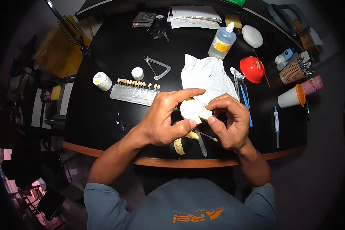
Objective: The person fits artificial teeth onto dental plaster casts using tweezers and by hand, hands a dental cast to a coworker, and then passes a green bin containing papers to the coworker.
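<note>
Both hands are up over the near edge of the surface (103, 115), working on one small piece. The left hand (163, 120) pinches a pale cream dental cast (191, 109) between thumb and a stretched-out index finger, and the right hand (230, 122) is curled in from the other side, fingertips pinching the same cast at its right edge. The cast looks like plaster, chalky yellow-white, rounded, held just above the surface and mostly covered by the fingers.

Right under the hands there's a second yellowish cast piece (179, 147) lying near the edge, plus a metal spatula-type tool (201, 142) touching nothing I can make out clearly.

Readable writing: pretty much only the orange print on the person's grey shirt (197, 215), upside down from this view, too warped to read properly. The plastic bottle (221, 42) has a yellow label, text too small.

Further out: a white cloth (209, 74) just behind the hands, a shade guide with a row of teeth (136, 92) on the left, a small white jar (102, 81), metal calipers (157, 67), a red bowl (252, 69), an orange-rimmed cup (291, 97) and a syringe (276, 124) on the right.
</note>
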A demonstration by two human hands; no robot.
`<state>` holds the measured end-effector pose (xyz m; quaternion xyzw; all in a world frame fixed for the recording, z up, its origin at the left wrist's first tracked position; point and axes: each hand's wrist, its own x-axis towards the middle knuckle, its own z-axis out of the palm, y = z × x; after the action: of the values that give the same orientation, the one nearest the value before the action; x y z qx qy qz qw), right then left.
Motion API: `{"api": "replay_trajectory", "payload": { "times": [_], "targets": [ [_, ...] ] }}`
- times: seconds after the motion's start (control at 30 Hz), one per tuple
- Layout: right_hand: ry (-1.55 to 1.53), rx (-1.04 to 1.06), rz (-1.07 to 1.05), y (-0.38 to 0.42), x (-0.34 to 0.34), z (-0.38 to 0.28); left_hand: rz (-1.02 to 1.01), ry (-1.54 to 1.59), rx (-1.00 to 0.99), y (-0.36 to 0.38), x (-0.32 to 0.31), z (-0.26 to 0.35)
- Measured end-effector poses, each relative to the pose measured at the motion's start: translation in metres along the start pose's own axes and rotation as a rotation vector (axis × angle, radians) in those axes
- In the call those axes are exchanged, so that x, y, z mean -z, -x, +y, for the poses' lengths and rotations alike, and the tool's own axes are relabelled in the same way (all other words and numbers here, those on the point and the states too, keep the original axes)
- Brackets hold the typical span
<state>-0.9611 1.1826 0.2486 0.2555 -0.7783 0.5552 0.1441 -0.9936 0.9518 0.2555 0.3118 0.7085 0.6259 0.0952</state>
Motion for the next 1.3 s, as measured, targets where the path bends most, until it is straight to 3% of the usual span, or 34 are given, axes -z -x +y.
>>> {"api": "replay_trajectory", "payload": {
  "times": [0.17, 0.37, 0.67, 0.8, 1.3],
  "targets": [
    [-0.015, 0.004, -0.004, 0.001, 0.002, 0.002, 0.009, -0.081, -0.156, -0.001, 0.000, -0.009],
    [-0.295, -0.268, 0.100, 0.000, -0.004, -0.011, -0.024, -0.288, -0.322, -0.004, 0.002, -0.001],
    [-0.059, 0.034, 0.162, 0.001, -0.004, -0.002, 0.043, -0.277, -0.379, -0.006, -0.001, -0.002],
    [0.007, 0.111, 0.146, 0.002, -0.007, -0.001, 0.184, -0.303, -0.383, -0.005, -0.007, -0.007],
    [0.133, 0.218, 0.150, 0.004, -0.010, -0.002, 0.270, -0.488, -0.509, -0.004, -0.009, -0.003]
  ]
}}
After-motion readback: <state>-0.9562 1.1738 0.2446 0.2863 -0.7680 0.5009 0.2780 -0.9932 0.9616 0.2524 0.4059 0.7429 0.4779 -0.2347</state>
